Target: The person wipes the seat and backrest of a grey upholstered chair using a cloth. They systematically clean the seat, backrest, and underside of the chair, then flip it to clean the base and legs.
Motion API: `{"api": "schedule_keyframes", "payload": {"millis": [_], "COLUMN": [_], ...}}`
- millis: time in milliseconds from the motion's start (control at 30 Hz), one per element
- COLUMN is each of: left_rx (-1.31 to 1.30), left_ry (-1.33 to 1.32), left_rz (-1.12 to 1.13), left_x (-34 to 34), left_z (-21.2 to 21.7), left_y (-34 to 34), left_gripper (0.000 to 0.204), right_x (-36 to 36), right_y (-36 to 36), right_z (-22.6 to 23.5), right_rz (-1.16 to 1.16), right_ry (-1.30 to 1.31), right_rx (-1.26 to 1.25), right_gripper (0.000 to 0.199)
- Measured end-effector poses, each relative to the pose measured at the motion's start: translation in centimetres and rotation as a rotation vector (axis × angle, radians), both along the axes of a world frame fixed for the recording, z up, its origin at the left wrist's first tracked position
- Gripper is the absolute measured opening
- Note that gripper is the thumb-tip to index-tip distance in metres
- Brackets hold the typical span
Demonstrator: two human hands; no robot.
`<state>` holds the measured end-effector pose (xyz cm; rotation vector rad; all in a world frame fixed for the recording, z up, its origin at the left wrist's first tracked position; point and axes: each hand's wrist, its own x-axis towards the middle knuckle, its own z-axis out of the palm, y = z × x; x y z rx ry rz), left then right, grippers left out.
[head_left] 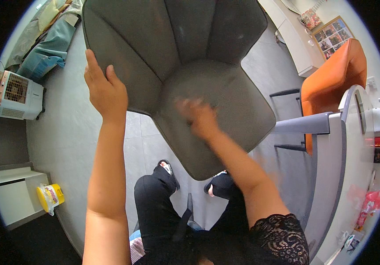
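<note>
A dark grey padded chair (185, 48) fills the upper middle of the view, its seat tilted toward me. My left hand (103, 86) grips the chair's left armrest edge, thumb over the rim. My right hand (197, 115) lies on the seat cushion, blurred by motion, fingers spread; whether it holds a cloth I cannot tell. My legs in black trousers and dark shoes stand just below the seat's front edge.
An orange chair (331, 86) stands at the right against a white table (353, 150) carrying red packets. A yellow tub (51, 197) sits by a white cabinet at lower left. A small white fan heater (17, 93) stands at the left. Grey tiled floor lies underneath.
</note>
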<state>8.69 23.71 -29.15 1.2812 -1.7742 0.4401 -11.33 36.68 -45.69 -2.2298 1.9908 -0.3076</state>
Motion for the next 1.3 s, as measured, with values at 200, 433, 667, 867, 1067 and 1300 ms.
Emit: {"api": "schedule_keyframes", "payload": {"millis": [200,433,667,867,1067,1300], "left_rx": [0.073,0.055,0.094,0.062,0.069,0.137], "left_ry": [0.045,0.047,0.036,0.016,0.006,0.013], "left_rz": [-0.004,0.008,0.051,0.072,0.055,0.085], "left_x": [-0.3,0.1,-0.6,0.6,-0.4,0.1], "left_z": [0.0,-0.4,-0.3,0.0,-0.4,0.0], "left_y": [0.1,-0.2,0.5,0.4,0.1,0.3], "left_gripper": [0.061,0.061,0.061,0.06,0.06,0.061], "right_x": [8.5,-7.7,0.7,-8.1,-25.4,-22.9], "right_y": [12.3,6.9,18.2,16.3,9.8,14.6], "right_z": [0.3,3.5,-2.0,1.6,-1.0,-3.0], "right_rz": [0.653,0.068,0.192,0.198,-0.41,-1.091], "right_ry": [-0.291,-0.478,-0.363,-0.691,-0.233,-0.168], "right_rx": [0.422,-0.226,0.011,0.044,-0.176,0.051], "right_gripper": [0.04,0.048,0.048,0.04,0.062,0.05]}}
